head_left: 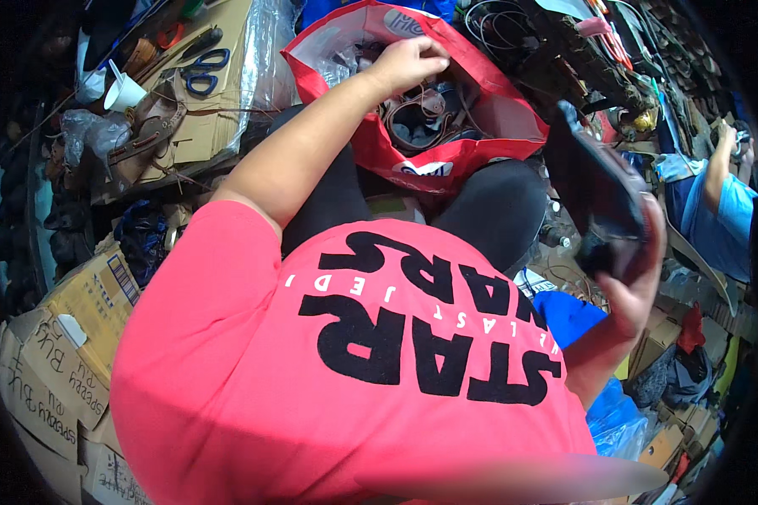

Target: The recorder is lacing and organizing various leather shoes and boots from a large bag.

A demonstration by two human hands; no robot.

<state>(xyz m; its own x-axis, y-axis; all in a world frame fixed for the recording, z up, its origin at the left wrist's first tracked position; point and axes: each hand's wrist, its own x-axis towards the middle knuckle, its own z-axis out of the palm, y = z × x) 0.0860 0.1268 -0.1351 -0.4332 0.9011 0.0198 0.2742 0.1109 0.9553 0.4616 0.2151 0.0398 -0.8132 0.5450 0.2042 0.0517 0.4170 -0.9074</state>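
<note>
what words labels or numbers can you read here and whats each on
I won't copy wording, only place it.
Pink shirt: large black and smaller white letters, upside down.
Cardboard box, lower left: dark handwriting.
Red bag: printed patches, unclear.
Yellowish box: striped label, too small to read.

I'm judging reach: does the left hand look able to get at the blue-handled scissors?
Likely yes: the scissors lie uncovered on the cardboard, and nothing seems to block the left hand above the red bag.
</note>
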